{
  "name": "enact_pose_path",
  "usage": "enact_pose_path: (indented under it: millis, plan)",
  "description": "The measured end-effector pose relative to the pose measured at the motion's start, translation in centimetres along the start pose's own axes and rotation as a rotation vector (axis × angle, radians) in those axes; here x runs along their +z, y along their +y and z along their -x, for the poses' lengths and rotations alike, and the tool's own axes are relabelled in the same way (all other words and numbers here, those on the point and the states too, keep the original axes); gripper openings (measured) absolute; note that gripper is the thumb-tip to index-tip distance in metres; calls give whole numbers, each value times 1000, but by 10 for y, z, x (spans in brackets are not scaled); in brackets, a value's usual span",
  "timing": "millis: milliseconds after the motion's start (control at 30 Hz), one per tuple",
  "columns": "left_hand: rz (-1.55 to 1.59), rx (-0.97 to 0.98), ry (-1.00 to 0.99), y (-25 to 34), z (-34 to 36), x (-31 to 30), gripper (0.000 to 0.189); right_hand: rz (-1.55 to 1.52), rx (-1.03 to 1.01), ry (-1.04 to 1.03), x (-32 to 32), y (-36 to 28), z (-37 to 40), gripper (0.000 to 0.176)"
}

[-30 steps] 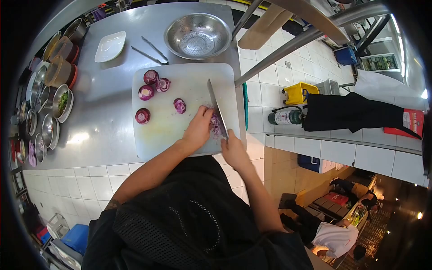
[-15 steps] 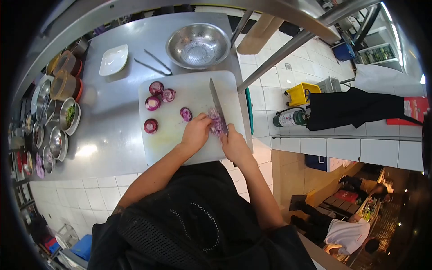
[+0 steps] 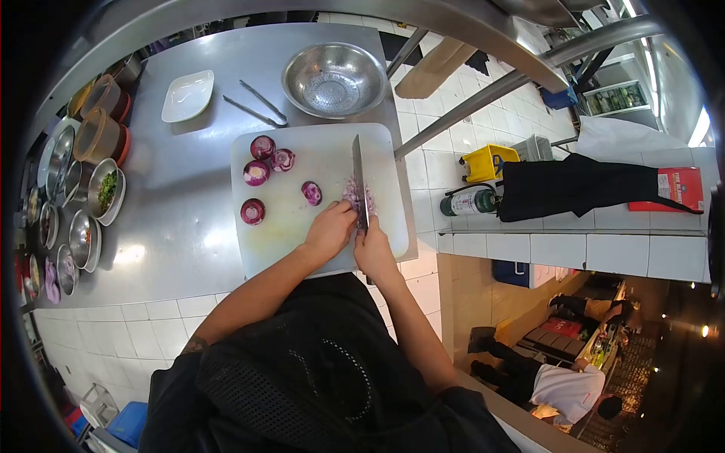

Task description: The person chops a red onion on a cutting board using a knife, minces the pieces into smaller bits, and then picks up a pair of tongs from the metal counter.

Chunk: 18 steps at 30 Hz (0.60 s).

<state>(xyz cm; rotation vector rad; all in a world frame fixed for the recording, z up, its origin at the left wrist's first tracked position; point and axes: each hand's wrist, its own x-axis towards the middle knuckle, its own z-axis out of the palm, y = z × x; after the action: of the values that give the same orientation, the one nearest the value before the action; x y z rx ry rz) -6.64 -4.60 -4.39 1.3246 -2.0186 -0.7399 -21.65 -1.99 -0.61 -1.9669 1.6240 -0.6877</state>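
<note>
your right hand [image 3: 373, 251] wraps the knife [image 3: 359, 177]; left hand [image 3: 329, 231] curls by chopped onion [image 3: 349, 190], hold unclear. cutting board [image 3: 279, 245] at the worktop's [image 3: 177, 226] near right corner.

Your right hand [image 3: 373, 253] hides most of the handle [image 3: 369, 280] of the chef's knife [image 3: 358, 162], whose blade [image 3: 360, 181] covers some chopped red onion [image 3: 349, 189] near the right edge of the cutting board [image 3: 264, 241]. You cannot tell whether your left hand [image 3: 331, 231] touches it.
</note>
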Motion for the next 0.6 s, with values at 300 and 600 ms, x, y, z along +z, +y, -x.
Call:
enact_pose_path:
  millis: [300,600]
  plan:
    - [-107,59,0,-1,-3,-4,10,-23,242,-110,-2,-5,0,28]
    - [-137,64,46,-3,-2,-3,9,-89,288,-162,4,1,-7,25]
